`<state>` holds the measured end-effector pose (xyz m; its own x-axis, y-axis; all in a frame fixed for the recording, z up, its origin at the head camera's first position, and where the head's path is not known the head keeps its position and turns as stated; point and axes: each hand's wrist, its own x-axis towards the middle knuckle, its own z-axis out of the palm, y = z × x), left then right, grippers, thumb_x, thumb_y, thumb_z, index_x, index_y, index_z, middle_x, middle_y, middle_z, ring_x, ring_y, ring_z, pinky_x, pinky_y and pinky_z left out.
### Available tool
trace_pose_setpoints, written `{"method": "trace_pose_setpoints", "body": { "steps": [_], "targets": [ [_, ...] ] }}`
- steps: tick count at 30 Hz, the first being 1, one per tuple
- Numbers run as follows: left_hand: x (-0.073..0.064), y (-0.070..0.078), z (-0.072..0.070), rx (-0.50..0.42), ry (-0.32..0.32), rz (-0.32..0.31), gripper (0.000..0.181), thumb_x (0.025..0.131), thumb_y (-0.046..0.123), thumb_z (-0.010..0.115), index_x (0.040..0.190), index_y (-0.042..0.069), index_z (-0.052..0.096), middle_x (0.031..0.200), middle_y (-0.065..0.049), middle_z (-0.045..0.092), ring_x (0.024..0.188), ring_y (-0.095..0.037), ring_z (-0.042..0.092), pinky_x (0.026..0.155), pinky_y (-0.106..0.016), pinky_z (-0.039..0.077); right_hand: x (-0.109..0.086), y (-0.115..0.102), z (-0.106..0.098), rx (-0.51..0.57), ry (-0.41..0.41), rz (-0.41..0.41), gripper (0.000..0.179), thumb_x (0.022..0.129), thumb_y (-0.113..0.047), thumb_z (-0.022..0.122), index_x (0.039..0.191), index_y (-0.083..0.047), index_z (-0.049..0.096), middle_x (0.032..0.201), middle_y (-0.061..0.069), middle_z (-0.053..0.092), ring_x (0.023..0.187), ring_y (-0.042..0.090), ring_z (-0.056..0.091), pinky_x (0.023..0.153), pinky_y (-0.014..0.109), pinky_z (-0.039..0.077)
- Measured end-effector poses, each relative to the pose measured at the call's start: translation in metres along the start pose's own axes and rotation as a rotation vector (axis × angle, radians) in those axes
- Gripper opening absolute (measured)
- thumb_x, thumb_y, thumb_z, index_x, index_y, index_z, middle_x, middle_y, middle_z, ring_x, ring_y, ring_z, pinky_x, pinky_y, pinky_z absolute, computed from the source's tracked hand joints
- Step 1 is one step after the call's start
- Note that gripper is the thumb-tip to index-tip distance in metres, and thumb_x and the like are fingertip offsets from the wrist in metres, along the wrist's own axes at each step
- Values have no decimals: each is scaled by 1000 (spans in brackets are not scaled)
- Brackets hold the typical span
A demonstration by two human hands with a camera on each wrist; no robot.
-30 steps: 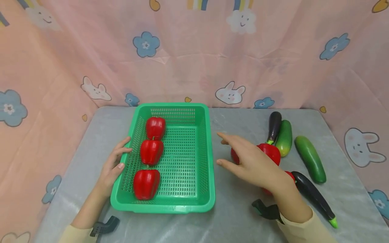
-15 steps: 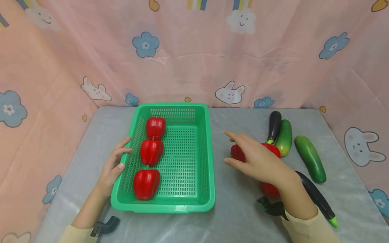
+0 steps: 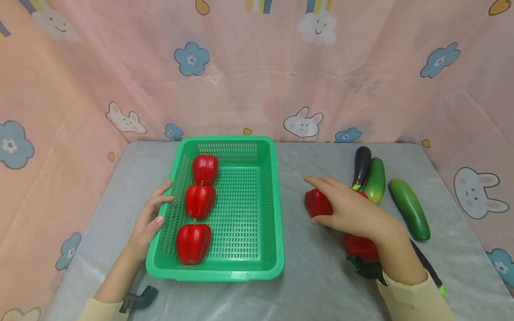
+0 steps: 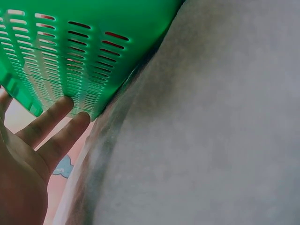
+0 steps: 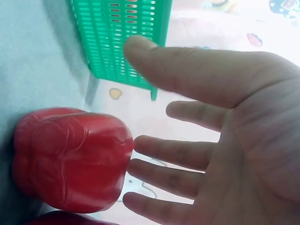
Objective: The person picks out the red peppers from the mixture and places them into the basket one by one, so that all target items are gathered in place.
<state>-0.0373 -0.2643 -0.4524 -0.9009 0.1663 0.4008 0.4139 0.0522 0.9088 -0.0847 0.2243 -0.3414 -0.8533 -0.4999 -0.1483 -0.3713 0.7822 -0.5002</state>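
Observation:
My left hand (image 3: 147, 218) rests at the left rim of a green plastic basket (image 3: 279, 214). Two of its straight fingers (image 4: 60, 136) lie against the slotted outer wall, while the thumb and other fingertips lie over the rim. Inside the basket, three red bell peppers stand in a column along the left side: far (image 3: 205, 168), middle (image 3: 200, 201) and near (image 3: 193, 244). My right hand (image 3: 353, 213) hovers with spread fingers around another red bell pepper (image 3: 316, 203) on the table. In the right wrist view, that pepper (image 5: 79, 159) sits just beyond the fingertips, outside the palm.
More red peppers, one (image 3: 361, 248) beneath the right wrist, are partly hidden. Beyond the right hand lie an eggplant (image 3: 362, 165) and two green cucumbers, one upright (image 3: 375, 180), one slanted (image 3: 409, 209). A second eggplant (image 3: 427, 265) is partly covered by the forearm. A patterned curtain (image 3: 241, 89) hangs behind.
My right hand has shifted a little to the right and drawn its thumb nearer the leftmost loose pepper. The left hand, basket and peppers inside it stay put.

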Motion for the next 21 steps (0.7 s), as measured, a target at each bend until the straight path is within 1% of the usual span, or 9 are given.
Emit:
{"method": "trace_pose_setpoints", "body": {
  "steps": [4, 13, 18, 21],
  "targets": [
    [0, -1, -1, -11, -2, 3, 45, 95, -4, 44, 137, -20, 47, 172, -23, 33, 156, -32, 32, 107, -25, 52, 1, 3, 1, -13, -17, 6, 97, 88, -22, 93, 169, -16, 40, 160, 16, 51, 144, 41, 50, 110, 64, 50],
    [1, -2, -1, -20, -14, 24, 44, 96, -5, 43, 136, -21, 46, 172, -25, 32, 157, -33, 30, 108, -25, 51, 3, 7, 7, -44, -40, 14, 101, 84, -13, 95, 169, -15, 41, 158, 17, 53, 145, 42, 49, 107, 62, 53],
    [0, -1, 0, -10, -4, 19, 45, 95, -4, 43, 137, -21, 47, 172, -23, 33, 157, -33, 30, 108, -25, 51, 7, 8, 11, -60, -42, 20, 98, 85, -9, 93, 168, -15, 42, 157, 18, 54, 146, 44, 49, 109, 63, 51],
    [0, -1, 0, 0, -3, 23, 44, 96, -3, 43, 137, -21, 47, 172, -23, 34, 158, -33, 30, 110, -25, 48, 8, 8, 12, -74, -42, 20, 97, 85, -7, 92, 168, -14, 43, 157, 18, 55, 145, 44, 49, 110, 63, 50]
  ]
}}
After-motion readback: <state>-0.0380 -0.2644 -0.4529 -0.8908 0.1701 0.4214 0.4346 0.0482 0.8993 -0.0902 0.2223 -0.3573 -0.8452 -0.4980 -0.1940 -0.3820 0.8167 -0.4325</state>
